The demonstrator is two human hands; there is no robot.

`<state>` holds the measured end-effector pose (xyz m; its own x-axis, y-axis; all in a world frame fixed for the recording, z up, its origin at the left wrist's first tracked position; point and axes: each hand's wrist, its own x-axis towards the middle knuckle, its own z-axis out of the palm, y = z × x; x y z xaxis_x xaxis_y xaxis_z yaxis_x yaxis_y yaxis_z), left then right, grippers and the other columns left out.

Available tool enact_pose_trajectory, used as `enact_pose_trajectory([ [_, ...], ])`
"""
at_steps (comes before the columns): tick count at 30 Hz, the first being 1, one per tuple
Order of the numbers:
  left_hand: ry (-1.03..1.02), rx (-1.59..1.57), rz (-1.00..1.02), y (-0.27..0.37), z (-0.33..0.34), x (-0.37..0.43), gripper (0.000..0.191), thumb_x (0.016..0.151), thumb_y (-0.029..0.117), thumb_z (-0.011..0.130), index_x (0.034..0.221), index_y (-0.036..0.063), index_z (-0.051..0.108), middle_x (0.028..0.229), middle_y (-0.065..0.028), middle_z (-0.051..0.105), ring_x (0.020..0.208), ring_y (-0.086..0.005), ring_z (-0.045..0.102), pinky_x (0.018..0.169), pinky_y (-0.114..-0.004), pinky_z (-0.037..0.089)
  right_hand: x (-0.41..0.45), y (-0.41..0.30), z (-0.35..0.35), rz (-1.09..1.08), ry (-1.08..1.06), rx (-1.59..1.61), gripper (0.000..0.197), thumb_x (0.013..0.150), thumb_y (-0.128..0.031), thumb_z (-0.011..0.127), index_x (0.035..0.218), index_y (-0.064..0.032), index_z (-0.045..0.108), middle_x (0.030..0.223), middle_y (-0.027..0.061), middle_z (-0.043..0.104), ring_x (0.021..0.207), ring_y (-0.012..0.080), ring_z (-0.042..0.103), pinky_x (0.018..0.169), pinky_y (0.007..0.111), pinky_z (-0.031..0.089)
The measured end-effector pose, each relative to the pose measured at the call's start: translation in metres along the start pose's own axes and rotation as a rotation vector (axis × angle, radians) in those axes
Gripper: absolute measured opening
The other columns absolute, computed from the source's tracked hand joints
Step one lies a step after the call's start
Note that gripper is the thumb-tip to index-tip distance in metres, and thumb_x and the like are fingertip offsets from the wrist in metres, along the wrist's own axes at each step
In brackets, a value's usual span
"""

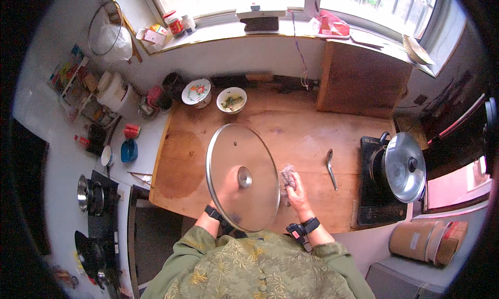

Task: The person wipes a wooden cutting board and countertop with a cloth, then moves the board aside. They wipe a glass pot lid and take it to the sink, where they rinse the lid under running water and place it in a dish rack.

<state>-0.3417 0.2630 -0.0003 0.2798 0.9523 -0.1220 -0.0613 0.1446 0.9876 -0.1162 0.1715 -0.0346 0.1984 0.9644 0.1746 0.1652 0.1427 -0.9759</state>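
A large round glass lid [257,155] with a metal rim is held tilted above the near side of the wooden table. My left hand [229,184] shows through the glass, gripping the lid at its centre fitting [244,177]; the fingers are partly blurred. In my right hand [298,195] is a crumpled cloth [288,176], just right of the lid's rim. A metal spoon [330,168] lies on the table farther right, apart from both hands.
A wok with a metal lid [405,167] sits on a black induction cooker [366,213] at the right. At the table's back left stand a bowl of food [232,100] and a floral lidded bowl [197,93]. A wooden board [364,79] leans against the back wall.
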Motion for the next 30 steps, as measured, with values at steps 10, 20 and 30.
enact_pose_trajectory([
  [10, 0.044, 0.091, 0.144, -0.036, -0.008, -0.01, 0.02, 0.087, 0.02, 0.046, 0.097, 0.0059, 0.056, 0.088, -0.003, 0.058, 0.077, -0.012, 0.056, 0.068, -0.025, 0.047, 0.074, 0.007, 0.076, -0.367, -0.181, -0.389, 0.044, 0.083, -0.015, 0.052, 0.122, 0.0028, 0.042, 0.127, 0.0216, 0.04, 0.119, 0.0365, 0.038, 0.099, 0.044, 0.031],
  [20, 0.02, -0.414, -0.308, -0.014, -0.016, -0.034, 0.019, 0.089, 0.025, 0.043, 0.087, 0.0098, 0.055, 0.076, -0.0009, 0.055, 0.065, -0.011, 0.054, 0.052, -0.026, 0.044, 0.021, -0.09, 0.08, -0.464, -0.726, -0.254, 0.041, 0.08, -0.01, 0.052, 0.118, 0.0009, 0.046, 0.126, 0.0235, 0.041, 0.12, 0.0382, 0.037, 0.1, 0.047, 0.029],
  [30, 0.054, -0.548, -0.374, -0.001, -0.009, -0.012, 0.019, 0.088, 0.023, 0.043, 0.079, 0.012, 0.055, 0.067, 0.0027, 0.052, 0.056, -0.0076, 0.051, 0.043, -0.022, 0.039, 0.092, 0.012, 0.075, -0.325, -0.267, -0.501, 0.039, 0.077, -0.003, 0.047, 0.115, 0.0036, 0.045, 0.126, 0.0234, 0.04, 0.118, 0.0378, 0.038, 0.1, 0.042, 0.032],
])
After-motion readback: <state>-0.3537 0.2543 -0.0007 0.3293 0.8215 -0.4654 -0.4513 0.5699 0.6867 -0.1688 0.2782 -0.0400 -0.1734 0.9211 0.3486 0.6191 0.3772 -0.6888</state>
